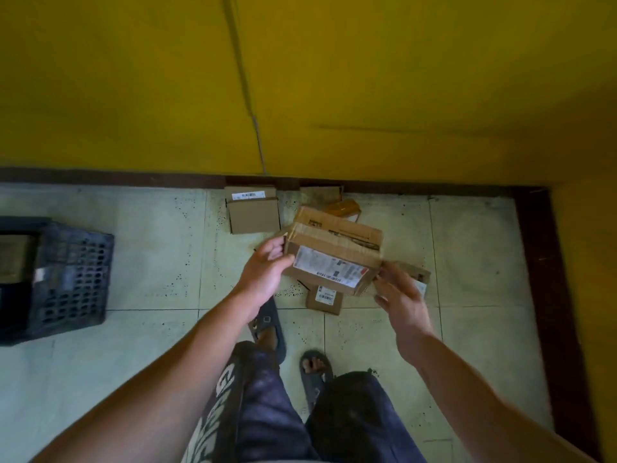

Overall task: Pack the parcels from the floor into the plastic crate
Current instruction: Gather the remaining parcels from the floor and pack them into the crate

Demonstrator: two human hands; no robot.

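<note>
A brown cardboard parcel point(334, 252) with a white shipping label is lifted above the floor. My left hand point(267, 265) grips its left end, thumb on the front face. My right hand point(400, 295) is by its right end with fingers relaxed; whether it touches the box I cannot tell. Under it lie more parcels: a small labelled box point(325, 300), a flat box point(254, 213) near the wall, another point(322, 194) behind, and one point(421, 279) partly hidden by my right hand. The dark plastic crate point(73, 279) stands at the far left with a parcel point(15, 259) inside.
A yellow wall point(300, 78) with a dark skirting runs along the back and the right side. The floor is pale tile point(150, 248). My feet in dark sandals point(314, 369) stand just behind the parcels. A yellowish tape roll point(344, 207) lies by the wall.
</note>
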